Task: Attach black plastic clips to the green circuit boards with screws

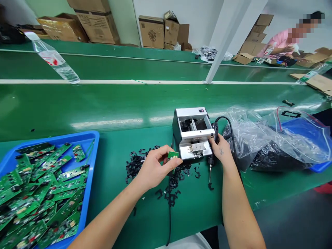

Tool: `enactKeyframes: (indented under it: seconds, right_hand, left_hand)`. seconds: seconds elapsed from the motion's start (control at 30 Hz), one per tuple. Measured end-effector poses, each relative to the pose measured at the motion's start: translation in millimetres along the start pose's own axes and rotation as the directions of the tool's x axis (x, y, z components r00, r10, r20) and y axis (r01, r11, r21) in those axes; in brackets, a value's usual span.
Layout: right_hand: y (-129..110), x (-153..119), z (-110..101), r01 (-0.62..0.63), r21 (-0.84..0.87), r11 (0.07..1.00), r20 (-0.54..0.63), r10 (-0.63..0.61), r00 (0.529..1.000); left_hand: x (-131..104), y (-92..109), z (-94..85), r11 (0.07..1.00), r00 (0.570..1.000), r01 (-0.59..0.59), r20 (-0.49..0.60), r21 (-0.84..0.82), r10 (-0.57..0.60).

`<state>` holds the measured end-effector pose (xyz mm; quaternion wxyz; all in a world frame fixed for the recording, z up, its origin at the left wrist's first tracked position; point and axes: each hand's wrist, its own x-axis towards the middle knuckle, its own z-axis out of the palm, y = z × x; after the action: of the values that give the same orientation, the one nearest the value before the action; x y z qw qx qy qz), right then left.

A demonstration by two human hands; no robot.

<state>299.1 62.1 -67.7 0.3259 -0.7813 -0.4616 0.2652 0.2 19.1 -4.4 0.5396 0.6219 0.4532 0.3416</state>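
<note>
One small green circuit board (173, 155) is in my left hand (160, 164), pinched between thumb and fingers. The piece I can see stands just above my thumb, at the tips of the grip, with its exposed edge facing away from me. My thumb and fingers cover the rest, so I cannot tell how its long axis runs. It sits just left of the front of a single silver-and-black machine (183, 146).

My right hand (220, 148) is closed around one black screwdriver (211, 160) at the machine's right front corner. The tool's long axis runs nearly straight toward me, bit at the near end, its cable looping off the far end. One black clip (210, 187) is right at the bit's tip.

Under and around my left hand lies one loose heap of black clips (173, 199), too many and too tangled to count. To my left is one blue tray (96, 148) full of green boards (43, 193), overlapping at all angles, dozens by the look of it. On my right, at least two clear plastic bags (261, 135) hold black pieces. Farther off are three bottles (55, 60) and one co-worker (278, 43) in a pink top.
</note>
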Motion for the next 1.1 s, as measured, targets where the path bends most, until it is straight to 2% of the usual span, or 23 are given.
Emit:
enactKeyframes:
  seconds: [0.1, 0.23, 0.37, 0.43, 0.5, 0.53, 0.63, 0.67, 0.7, 0.77, 0.87, 1.1]
  right_hand:
    - [-4, -7, 0, 0.04, -0.236, 0.971, -0.014, -0.044, 0.999]
    - [-9, -21, -7, 0.1, -0.425, 0.9, -0.027, -0.123, 0.992]
    - [-10, -49, -31, 0.241, -0.476, 0.846, -0.003, -0.276, 0.961]
    - [-6, -71, -45, 0.395, -0.441, 0.806, 0.095, -0.396, 0.913]
    - [1, -93, -54, 0.578, -0.346, 0.739, 0.28, -0.507, 0.815]
    - [6, -103, -57, 0.67, -0.304, 0.677, 0.381, -0.558, 0.737]
    - [24, -122, -57, 0.889, -0.306, 0.34, 0.633, -0.625, 0.457]
    - [29, -125, -55, 0.919, -0.321, 0.228, 0.684, -0.616, 0.391]
    - [34, -125, -53, 0.931, -0.333, 0.148, 0.716, -0.603, 0.352]
    - [42, -122, -49, 0.94, -0.323, 0.107, 0.743, -0.587, 0.322]
    - [47, -114, -48, 0.948, -0.298, 0.113, 0.757, -0.577, 0.307]
    - [49, -108, -49, 0.943, -0.248, 0.221, 0.751, -0.571, 0.332]
  left_hand:
    - [1, 1, -1.7, 1.0, 1.0, -0.013, 0.023, -0.026, 0.013]
    - [1, 0, -4.1, 0.999, 0.998, -0.018, 0.06, -0.046, 0.02]
    - [1, 1, -5.3, 0.999, 0.993, -0.011, 0.12, -0.048, 0.016]
    - [1, 1, -4.0, 0.997, 0.985, 0.025, 0.173, -0.079, -0.011]
    - [2, 2, -1.8, 0.991, 0.972, 0.082, 0.228, -0.101, -0.057]
    - [2, 3, -0.6, 0.988, 0.965, 0.111, 0.247, -0.104, -0.083]
    - [1, 4, 1.9, 0.98, 0.948, 0.17, 0.288, -0.1, -0.135]
    - [1, 5, 2.1, 0.978, 0.944, 0.182, 0.296, -0.098, -0.145]
    - [0, 6, 2.1, 0.977, 0.94, 0.19, 0.304, -0.093, -0.154]
    - [-1, 8, 1.4, 0.976, 0.935, 0.205, 0.309, -0.074, -0.173]
    - [-1, 9, -0.4, 0.972, 0.926, 0.232, 0.313, -0.038, -0.209]
    - [-1, 1, 0.7, 0.971, 0.908, 0.213, 0.347, 0.105, -0.236]
